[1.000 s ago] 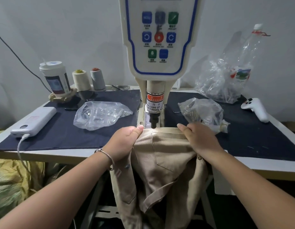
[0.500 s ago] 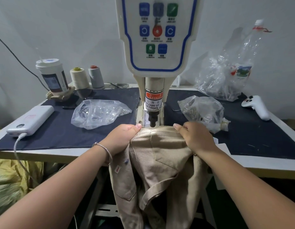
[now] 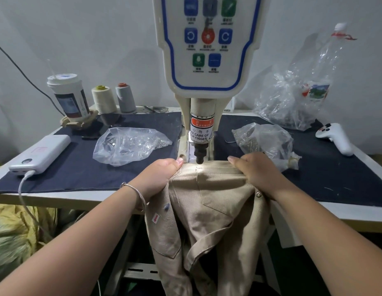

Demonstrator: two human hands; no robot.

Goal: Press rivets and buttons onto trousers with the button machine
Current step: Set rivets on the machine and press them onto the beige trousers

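Observation:
Beige trousers (image 3: pixel 215 201) hang over the table's front edge, their waistband lying under the black punch tip (image 3: pixel 199 157) of the white button machine (image 3: pixel 207 50). My left hand (image 3: pixel 159 176) grips the waistband on the left of the punch, thumb on top. On the right side my right hand (image 3: pixel 256 174) grips the waistband too, fingers curled over the cloth. A metal button (image 3: pixel 258 195) shows on the fabric below my right wrist. A small light spot falls on the waistband right under the punch.
A dark cloth (image 3: pixel 79 167) covers the table. A clear bag (image 3: pixel 130 146) lies left of the machine, another bag (image 3: pixel 265 139) right of it. A power bank (image 3: pixel 40 154), a cup (image 3: pixel 68 97), two thread cones (image 3: pixel 113 99) and a white controller (image 3: pixel 335 137) stand around.
The view has tilted slightly down and nearer the machine. Both hands keep hold of the waistband, which sits a little further under the punch than before.

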